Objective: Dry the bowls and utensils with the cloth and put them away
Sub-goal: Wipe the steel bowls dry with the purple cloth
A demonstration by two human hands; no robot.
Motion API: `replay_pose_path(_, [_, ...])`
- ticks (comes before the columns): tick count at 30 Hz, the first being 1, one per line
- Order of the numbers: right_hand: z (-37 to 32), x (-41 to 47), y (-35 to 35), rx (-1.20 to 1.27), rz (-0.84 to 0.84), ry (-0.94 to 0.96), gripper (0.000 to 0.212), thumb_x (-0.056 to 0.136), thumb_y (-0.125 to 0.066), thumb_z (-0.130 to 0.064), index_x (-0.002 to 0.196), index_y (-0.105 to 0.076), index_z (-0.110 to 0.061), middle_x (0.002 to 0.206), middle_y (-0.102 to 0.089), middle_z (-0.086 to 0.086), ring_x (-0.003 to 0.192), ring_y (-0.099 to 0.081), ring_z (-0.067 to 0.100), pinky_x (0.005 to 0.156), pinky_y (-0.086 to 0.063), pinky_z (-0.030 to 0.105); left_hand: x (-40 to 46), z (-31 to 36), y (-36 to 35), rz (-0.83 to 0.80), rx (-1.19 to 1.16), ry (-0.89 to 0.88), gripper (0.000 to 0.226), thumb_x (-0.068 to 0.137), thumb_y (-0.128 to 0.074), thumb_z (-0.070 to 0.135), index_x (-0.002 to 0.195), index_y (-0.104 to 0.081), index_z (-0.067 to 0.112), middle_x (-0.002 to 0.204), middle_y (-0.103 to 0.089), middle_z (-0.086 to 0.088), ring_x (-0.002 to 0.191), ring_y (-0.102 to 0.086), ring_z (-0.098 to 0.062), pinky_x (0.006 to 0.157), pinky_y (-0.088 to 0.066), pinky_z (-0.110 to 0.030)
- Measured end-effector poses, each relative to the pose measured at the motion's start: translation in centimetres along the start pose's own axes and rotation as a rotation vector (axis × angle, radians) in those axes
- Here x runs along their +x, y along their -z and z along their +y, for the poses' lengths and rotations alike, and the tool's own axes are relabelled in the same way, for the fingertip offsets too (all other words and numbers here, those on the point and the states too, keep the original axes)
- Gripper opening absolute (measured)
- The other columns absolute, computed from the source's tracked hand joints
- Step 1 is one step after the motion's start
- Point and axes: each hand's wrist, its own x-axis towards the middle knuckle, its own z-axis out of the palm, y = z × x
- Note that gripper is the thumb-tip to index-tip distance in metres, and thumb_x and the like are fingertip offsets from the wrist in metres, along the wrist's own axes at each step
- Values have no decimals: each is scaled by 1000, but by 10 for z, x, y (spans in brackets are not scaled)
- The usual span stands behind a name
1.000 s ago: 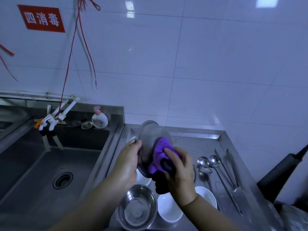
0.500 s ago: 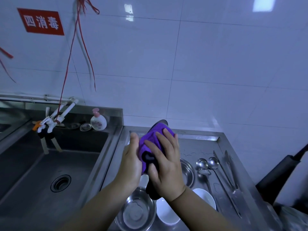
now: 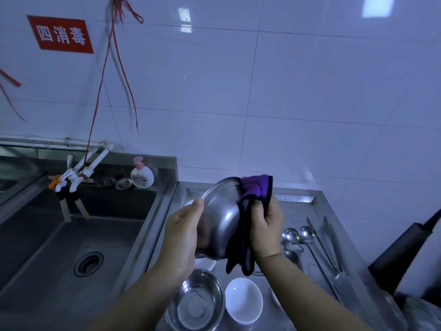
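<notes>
Steel bowl (image 3: 220,223) tilted above the counter (image 3: 298,206), left hand (image 3: 183,232) gripping its rim, right hand (image 3: 266,225) clutching purple cloth (image 3: 256,187).

The far wall (image 3: 286,91) is covered with large white glossy tiles, and ceiling lights reflect on them near the top. A red sign (image 3: 60,34) with white characters is fixed at the upper left, and red strings (image 3: 105,68) hang down beside it. Below on the left is a deep steel sink (image 3: 71,235) with a round drain (image 3: 88,263). A steel counter (image 3: 300,206) stands to its right.
</notes>
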Motion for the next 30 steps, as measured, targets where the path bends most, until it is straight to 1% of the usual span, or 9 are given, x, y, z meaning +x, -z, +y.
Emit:
replay_pose_path(2, [-1, -2, -1, -30, -16, 28, 13, 78, -44, -35, 74, -56, -37, 71, -52, -13, 69, -48, 7, 65, -38, 31, 2, -1, 1, 1, 4, 16, 36, 90, -56, 46, 78, -72, 16, 79, -74, -7, 70, -71, -21, 54, -55, -31])
replay_pose_path(5, [-10, -3, -4, -129, -113, 191, 25, 87, -42, -43, 106, -59, -46, 106, -58, -21, 103, -54, 12, 87, -43, 30, 6, 0, -3, -16, 14, 11, 36, 92, -51, 46, 87, -75, 21, 88, -76, -7, 81, -73, -20, 55, -55, -26])
replay_pose_path(7, [-13, 0, -5, -210, -161, 286, 41, 93, -36, -47, 122, -60, -31, 126, -55, -10, 119, -49, 16, 99, -40, 36, 8, 3, -6, -2, -20, 11, 33, 94, -50, 42, 86, -76, 24, 89, -76, -5, 84, -73, -17, 58, -55, -22])
replay_pose_path(9, [-18, 0, -6, -301, -177, 374, 45, 94, -36, -39, 119, -64, -14, 131, -55, 1, 124, -47, 23, 99, -39, 45, 10, 6, -8, 7, -40, 34, 34, 94, -49, 43, 87, -76, 24, 91, -76, -6, 88, -72, -18, 63, -56, -25])
replay_pose_path(12, [-20, -9, -9, -439, -183, 582, 35, 90, -45, -30, 110, -69, -18, 127, -58, 1, 128, -45, 26, 100, -36, 51, 13, 10, -11, -1, -34, 136, 47, 78, -53, 57, 91, -73, 16, 94, -74, -14, 91, -71, -29, 73, -57, -41])
replay_pose_path(15, [-19, -13, -11, -499, -217, 721, 31, 87, -50, -31, 104, -73, -19, 121, -62, 3, 126, -47, 28, 100, -34, 53, 15, 11, -12, -10, -58, 206, 44, 75, -53, 59, 80, -75, 20, 84, -75, -12, 79, -72, -28, 62, -55, -36])
replay_pose_path(19, [-22, 4, -14, -464, -213, 632, 30, 86, -49, -28, 100, -73, -18, 115, -65, -1, 117, -53, 24, 92, -41, 47, 20, 11, -13, 16, -49, 134, 34, 84, -55, 51, 80, -74, 22, 83, -75, -6, 80, -72, -24, 64, -57, -34])
replay_pose_path(24, [-12, 16, -11, -222, -157, 236, 37, 89, -42, -33, 107, -70, -18, 113, -64, -13, 110, -52, 6, 95, -41, 29, 20, 11, -7, 101, -80, 117, 34, 87, -61, 45, 86, -72, 13, 87, -76, -6, 78, -73, -18, 52, -53, -22])
replay_pose_path(30, [-7, 3, -7, -250, -148, 177, 38, 90, -39, -35, 120, -61, -26, 124, -55, -14, 114, -51, 10, 96, -40, 26, 31, 19, -1, 173, -194, 183, 38, 88, -58, 49, 91, -71, 13, 90, -76, -4, 83, -72, -17, 70, -53, -31])
